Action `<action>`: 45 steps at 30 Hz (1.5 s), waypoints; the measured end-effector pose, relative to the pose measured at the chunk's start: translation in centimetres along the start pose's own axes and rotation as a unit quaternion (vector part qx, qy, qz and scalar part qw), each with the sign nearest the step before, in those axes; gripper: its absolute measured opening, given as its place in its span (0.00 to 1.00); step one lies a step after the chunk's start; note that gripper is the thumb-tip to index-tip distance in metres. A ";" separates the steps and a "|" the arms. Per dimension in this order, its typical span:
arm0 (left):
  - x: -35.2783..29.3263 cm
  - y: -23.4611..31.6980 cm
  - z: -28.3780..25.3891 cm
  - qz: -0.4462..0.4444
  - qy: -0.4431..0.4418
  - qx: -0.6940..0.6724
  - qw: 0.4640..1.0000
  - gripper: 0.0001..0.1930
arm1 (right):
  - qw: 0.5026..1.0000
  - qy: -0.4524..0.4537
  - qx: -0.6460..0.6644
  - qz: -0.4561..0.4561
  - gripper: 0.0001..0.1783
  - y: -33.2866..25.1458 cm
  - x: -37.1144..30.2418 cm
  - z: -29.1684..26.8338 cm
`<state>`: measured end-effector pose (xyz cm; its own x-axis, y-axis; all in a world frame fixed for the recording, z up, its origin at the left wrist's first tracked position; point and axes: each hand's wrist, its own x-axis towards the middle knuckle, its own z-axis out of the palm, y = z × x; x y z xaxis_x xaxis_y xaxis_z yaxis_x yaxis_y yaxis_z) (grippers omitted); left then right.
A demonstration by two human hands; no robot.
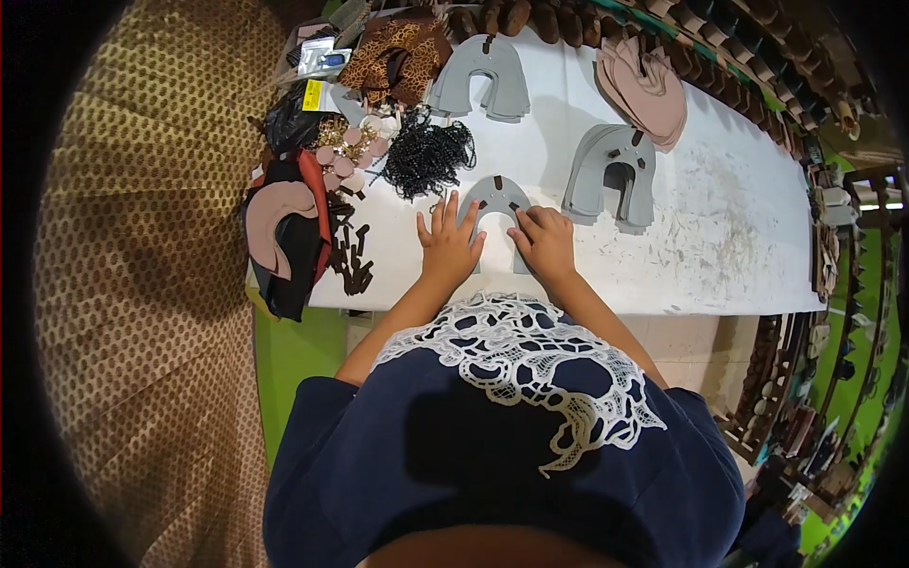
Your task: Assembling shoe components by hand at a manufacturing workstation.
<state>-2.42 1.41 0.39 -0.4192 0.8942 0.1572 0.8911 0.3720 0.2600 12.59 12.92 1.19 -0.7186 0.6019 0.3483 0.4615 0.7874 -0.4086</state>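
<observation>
A grey U-shaped shoe-upper piece [497,194] lies flat on the white table in front of me, its curve away from me. Small dark brown tabs sit on that curve. My left hand [449,244] rests at its left side, fingers spread and stretched forward. On the right leg of the same piece, my right hand [549,248] presses with bent fingers held close together, thumb toward the inner edge. Whether a small tab is under those fingertips is hidden. Just beyond my left hand is a heap of black beaded strands [426,153].
Stacked grey U-shaped pieces [592,175] and pink pieces [649,90] lie to the right and far right. Another grey stack [483,71] is at the back, beside leopard-print pieces [398,52]. Loose brown tabs [355,260] and a pink curved piece [275,222] lie left.
</observation>
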 end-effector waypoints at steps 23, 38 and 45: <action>-0.2 -0.2 0.5 0.024 0.023 -0.001 0.999 0.25 | 0.998 -0.013 -0.065 0.004 0.23 -0.8 0.4 0.0; -0.3 -0.8 0.3 0.013 0.028 -0.075 0.997 0.20 | 0.999 0.041 -0.022 -0.002 0.16 -0.1 -0.1 0.4; 1.5 -1.5 0.1 0.054 0.058 -0.058 0.995 0.11 | 0.999 0.025 -0.024 0.017 0.16 -0.7 0.3 0.0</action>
<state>-4.41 2.24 0.11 -0.3462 0.8897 0.2977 0.9084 0.2386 0.3433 12.05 12.54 1.53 -0.6758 0.6336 0.3767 0.5111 0.7710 -0.3799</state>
